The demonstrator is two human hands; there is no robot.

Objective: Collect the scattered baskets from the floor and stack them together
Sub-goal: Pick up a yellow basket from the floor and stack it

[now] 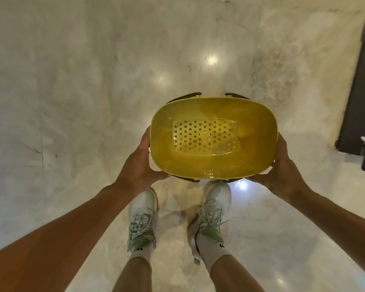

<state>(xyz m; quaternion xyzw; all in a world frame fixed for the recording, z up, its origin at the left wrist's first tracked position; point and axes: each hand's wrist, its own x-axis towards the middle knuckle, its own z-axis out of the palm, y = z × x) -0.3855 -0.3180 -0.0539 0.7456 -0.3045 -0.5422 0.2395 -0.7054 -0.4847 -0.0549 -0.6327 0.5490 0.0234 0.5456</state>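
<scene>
Head view shows one yellow basket, smooth glossy plastic, oblong with rounded corners, its flat bottom pierced by rows of round holes; nothing lies inside. Two dark handles hang folded outside its rim. It is held above the polished marble floor, over two pale laced shoes. The left hand and right hand each curl around one short end, gripping it.

A yellow basket with a dotted, perforated bottom and dark handles is seen. The floor is veined in pale grey-white marble. The shoes are coloured white and green.
</scene>
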